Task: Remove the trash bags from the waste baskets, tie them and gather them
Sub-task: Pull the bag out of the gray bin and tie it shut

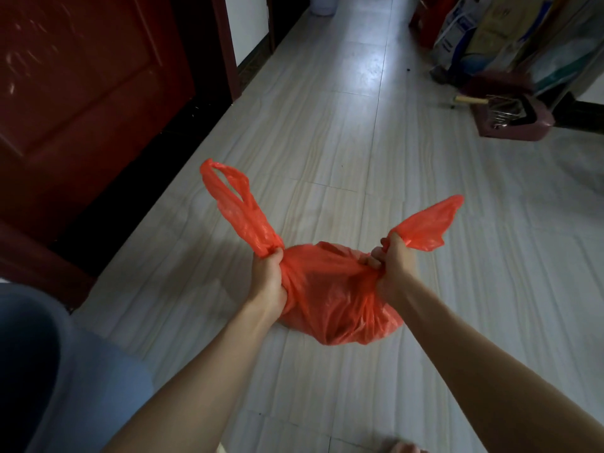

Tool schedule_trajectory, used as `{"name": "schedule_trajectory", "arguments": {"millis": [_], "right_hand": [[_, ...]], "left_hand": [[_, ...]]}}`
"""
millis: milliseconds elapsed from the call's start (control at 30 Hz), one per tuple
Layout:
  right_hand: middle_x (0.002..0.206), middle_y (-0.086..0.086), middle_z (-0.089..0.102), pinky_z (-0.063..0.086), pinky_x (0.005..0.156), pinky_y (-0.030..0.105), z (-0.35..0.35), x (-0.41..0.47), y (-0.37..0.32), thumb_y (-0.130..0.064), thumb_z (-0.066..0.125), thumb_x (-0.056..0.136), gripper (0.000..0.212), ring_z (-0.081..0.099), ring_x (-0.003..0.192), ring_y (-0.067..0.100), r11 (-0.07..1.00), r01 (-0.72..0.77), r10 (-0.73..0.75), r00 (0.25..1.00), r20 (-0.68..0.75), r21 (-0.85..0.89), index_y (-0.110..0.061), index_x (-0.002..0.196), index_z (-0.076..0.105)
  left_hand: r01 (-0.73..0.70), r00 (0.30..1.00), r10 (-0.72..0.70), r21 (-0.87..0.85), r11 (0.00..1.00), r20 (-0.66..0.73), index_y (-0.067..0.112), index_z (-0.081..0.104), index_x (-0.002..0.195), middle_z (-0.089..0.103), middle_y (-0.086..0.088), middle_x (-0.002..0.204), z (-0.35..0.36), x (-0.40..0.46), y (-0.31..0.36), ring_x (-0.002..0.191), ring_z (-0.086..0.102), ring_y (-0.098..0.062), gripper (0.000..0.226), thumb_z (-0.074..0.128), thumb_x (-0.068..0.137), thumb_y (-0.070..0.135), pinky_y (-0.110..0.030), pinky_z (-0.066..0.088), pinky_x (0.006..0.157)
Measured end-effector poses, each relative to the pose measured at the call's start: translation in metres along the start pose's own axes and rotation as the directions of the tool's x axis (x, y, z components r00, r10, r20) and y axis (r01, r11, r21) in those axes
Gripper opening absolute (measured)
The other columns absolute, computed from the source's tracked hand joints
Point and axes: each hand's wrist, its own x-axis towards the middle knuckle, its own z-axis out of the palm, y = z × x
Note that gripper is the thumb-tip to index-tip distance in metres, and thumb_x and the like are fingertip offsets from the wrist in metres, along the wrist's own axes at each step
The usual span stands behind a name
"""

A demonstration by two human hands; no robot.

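An orange-red plastic trash bag (pixel 333 299) lies bulging on the pale tiled floor in front of me. My left hand (pixel 269 277) is clenched around the base of its left handle, whose loop sticks up and to the left. On the other side, my right hand (pixel 390 266) grips the base of the right handle, and that handle flares out to the upper right. The two handles are pulled apart, away from each other. A blue-grey waste basket (pixel 75 380) stands at the lower left, with its dark opening partly in view.
A dark red door (pixel 81 103) and its frame line the left side. At the upper right stand a purple dustpan (pixel 513 116) with a wooden handle and several bags and boxes (pixel 490 31). A white bin (pixel 322 4) stands far down the corridor.
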Motion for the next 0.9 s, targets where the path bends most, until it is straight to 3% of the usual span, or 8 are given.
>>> {"name": "schedule_trajectory", "arguments": {"millis": [100,167,233,400,533,633,767,900], "right_hand": [[0.047,0.0,0.033,0.035,0.049,0.026,-0.004,0.002,0.003,-0.004,0.044,0.087,0.021,0.034,0.031,0.007,0.98,0.074,-0.067,0.997,0.043,-0.184,-0.014,0.068,0.041],[0.057,0.002,0.034,0.037,0.051,0.027,-0.005,0.005,0.008,0.006,0.034,0.085,0.028,0.038,0.042,0.011,0.935,0.114,-0.102,0.993,0.054,-0.334,-0.014,0.07,0.047],[0.059,0.004,0.04,0.04,0.053,0.028,-0.004,0.003,0.016,0.006,0.027,0.086,0.033,0.043,0.049,0.014,0.895,0.155,-0.147,0.988,0.051,-0.418,-0.014,0.073,0.049],[0.046,0.008,0.064,0.054,0.067,0.041,-0.001,-0.001,0.016,-0.003,0.026,0.093,0.019,0.069,0.054,0.024,0.994,0.094,-0.085,0.985,0.152,-0.057,-0.011,0.082,0.04],[0.032,-0.008,0.039,0.042,0.045,0.023,0.0,-0.005,0.024,-0.011,0.027,0.096,0.021,0.048,0.031,0.01,0.932,0.22,-0.166,0.966,0.198,-0.289,-0.013,0.08,0.041],[0.037,-0.008,0.031,0.029,0.04,0.023,-0.001,-0.004,0.034,-0.015,0.035,0.092,0.022,0.03,0.03,0.005,0.864,0.271,-0.191,0.956,0.222,-0.424,-0.015,0.071,0.037],[0.036,-0.01,0.029,0.023,0.044,0.024,-0.005,-0.004,0.031,-0.027,0.041,0.087,0.039,0.027,0.035,0.007,0.938,0.051,0.019,0.98,0.197,-0.343,-0.022,0.05,0.031],[0.042,-0.001,0.038,0.025,0.046,0.025,-0.007,-0.004,0.029,-0.01,0.039,0.09,0.033,0.034,0.033,0.008,0.93,-0.013,0.084,0.98,0.179,-0.366,-0.014,0.057,0.039]], "left_hand": [[0.131,0.983,-0.125,-0.035,0.991,0.138,-0.002,0.053,0.111,0.067,-0.019,0.098,0.002,-0.002,0.005,0.092,0.064,-0.029,0.038,0.024,0.098,0.018,-0.036,0.049,0.071],[0.104,0.991,-0.101,-0.03,0.994,0.084,0.002,0.051,0.076,0.063,-0.005,0.05,0.007,-0.004,0.004,0.051,0.063,-0.018,0.032,0.027,0.095,0.011,-0.029,0.05,0.057],[0.01,1.0,-0.011,0.088,0.996,0.018,0.013,0.031,0.062,0.034,0.006,0.029,0.011,-0.005,-0.001,0.023,0.034,-0.009,0.03,0.029,0.09,0.003,-0.017,0.037,0.036],[0.152,0.976,-0.156,0.036,0.988,0.154,0.017,0.029,0.059,0.028,0.007,0.037,0.007,-0.012,0.0,0.032,0.026,-0.009,0.019,0.029,0.076,0.009,-0.024,0.039,0.05],[0.22,0.961,-0.234,0.108,0.97,0.148,0.009,0.045,0.08,0.033,0.0,0.054,0.002,-0.013,-0.002,0.039,0.036,-0.009,0.021,0.027,0.08,-0.002,-0.022,0.042,0.046],[0.136,0.975,-0.18,0.291,0.947,0.13,0.008,0.051,0.071,0.045,0.002,0.045,0.002,-0.012,-0.011,0.032,0.043,-0.003,0.03,0.033,0.087,-0.01,-0.015,0.04,0.04],[0.04,0.991,-0.075,0.297,0.954,0.107,0.011,0.048,0.07,0.052,0.004,0.036,0.003,-0.008,-0.016,0.034,0.053,-0.005,0.032,0.032,0.091,-0.008,-0.018,0.045,0.043],[0.015,0.998,-0.035,0.324,0.946,0.056,0.015,0.046,0.079,0.039,0.005,0.031,0.005,-0.006,-0.019,0.028,0.048,-0.01,0.028,0.027,0.092,-0.001,-0.029,0.045,0.056]]}}
